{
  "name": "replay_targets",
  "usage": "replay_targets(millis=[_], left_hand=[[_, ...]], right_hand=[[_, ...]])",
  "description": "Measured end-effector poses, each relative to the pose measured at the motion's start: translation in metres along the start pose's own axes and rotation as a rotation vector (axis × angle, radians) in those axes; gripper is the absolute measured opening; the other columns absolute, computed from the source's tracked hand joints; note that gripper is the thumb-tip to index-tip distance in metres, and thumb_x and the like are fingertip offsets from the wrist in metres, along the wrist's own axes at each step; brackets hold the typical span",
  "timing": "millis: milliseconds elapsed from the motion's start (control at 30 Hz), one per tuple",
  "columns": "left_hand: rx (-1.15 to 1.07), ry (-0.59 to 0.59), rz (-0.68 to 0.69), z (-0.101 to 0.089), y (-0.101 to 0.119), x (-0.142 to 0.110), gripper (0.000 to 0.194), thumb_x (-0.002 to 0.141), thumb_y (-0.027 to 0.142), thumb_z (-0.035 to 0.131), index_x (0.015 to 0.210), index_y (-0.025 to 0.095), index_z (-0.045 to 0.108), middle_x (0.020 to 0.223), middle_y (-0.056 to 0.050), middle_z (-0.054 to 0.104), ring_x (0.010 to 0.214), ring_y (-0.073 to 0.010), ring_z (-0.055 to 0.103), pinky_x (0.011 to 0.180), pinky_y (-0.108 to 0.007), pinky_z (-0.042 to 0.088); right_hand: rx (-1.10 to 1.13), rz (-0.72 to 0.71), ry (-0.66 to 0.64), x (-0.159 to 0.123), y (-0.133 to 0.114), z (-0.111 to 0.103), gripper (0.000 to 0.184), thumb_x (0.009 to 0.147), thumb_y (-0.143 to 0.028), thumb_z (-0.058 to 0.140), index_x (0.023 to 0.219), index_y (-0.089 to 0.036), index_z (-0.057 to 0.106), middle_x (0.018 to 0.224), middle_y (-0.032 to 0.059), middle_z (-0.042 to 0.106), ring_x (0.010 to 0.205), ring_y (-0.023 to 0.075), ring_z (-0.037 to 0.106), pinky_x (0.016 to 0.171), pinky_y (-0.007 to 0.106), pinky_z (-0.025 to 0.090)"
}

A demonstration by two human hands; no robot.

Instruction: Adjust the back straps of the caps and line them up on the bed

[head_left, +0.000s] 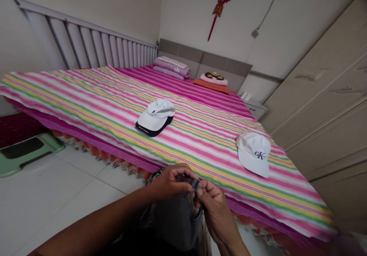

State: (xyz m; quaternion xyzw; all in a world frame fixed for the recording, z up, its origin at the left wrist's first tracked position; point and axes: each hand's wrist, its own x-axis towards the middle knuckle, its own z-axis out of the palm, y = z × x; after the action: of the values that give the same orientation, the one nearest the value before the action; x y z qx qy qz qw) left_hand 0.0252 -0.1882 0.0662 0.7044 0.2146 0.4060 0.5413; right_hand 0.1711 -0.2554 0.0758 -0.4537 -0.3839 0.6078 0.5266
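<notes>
A dark grey cap (179, 219) is held low, just in front of the bed's near edge. My left hand (174, 182) pinches one side of its back strap between thumb and fingers. Opposite it, my right hand (213, 202) grips the other side of the strap near the small buckle (195, 182). The cap's opening shows below the strap, and its front is hidden from view. On the bed beyond lies a white cap with a dark-edged brim (156, 114). Another white cap, with CK letters (254, 153), lies to the right.
A striped sheet (109, 107) covers the bed. Folded purple bedding (172, 68) and a pink and orange stack (213, 81) lie by the headboard (183, 53). A radiator (86, 42) runs along the left wall. A green stool (31, 153) stands left; wardrobe doors (321, 95) rise right.
</notes>
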Motion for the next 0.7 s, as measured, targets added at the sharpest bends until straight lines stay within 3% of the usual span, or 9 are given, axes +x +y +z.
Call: replay_targets(millis=[433, 600, 700], left_hand=[[0.039, -0.010, 0.069, -0.001, -0.002, 0.001, 0.027, 0.067, 0.032, 0.066, 0.089, 0.015, 0.064, 0.082, -0.004, 0.057, 0.081, -0.0151, 0.054, 0.075, -0.028, 0.041], [0.326, 0.049, 0.200, -0.004, 0.004, 0.004, 0.026, 0.066, 0.033, 0.067, 0.088, 0.018, 0.067, 0.079, -0.005, 0.054, 0.079, -0.0149, 0.051, 0.069, -0.026, 0.040], [0.489, 0.035, 0.208, -0.006, 0.014, 0.005, 0.025, 0.067, 0.032, 0.065, 0.088, 0.018, 0.068, 0.068, -0.003, 0.053, 0.070, -0.0133, 0.050, 0.063, -0.024, 0.038]], right_hand=[[0.118, -0.004, -0.011, -0.002, -0.002, 0.005, 0.023, 0.069, -0.034, 0.064, 0.064, -0.016, 0.051, 0.047, -0.0052, 0.045, 0.047, 0.0071, 0.033, 0.049, 0.020, 0.025], [-0.040, -0.030, 0.080, 0.001, -0.001, 0.003, 0.023, 0.071, -0.036, 0.062, 0.065, -0.016, 0.051, 0.049, -0.0055, 0.045, 0.048, 0.0064, 0.033, 0.048, 0.019, 0.025], [-0.146, -0.062, 0.088, 0.002, -0.003, 0.001, 0.023, 0.072, -0.037, 0.060, 0.067, -0.016, 0.052, 0.050, -0.0055, 0.046, 0.048, 0.0065, 0.035, 0.048, 0.019, 0.026]])
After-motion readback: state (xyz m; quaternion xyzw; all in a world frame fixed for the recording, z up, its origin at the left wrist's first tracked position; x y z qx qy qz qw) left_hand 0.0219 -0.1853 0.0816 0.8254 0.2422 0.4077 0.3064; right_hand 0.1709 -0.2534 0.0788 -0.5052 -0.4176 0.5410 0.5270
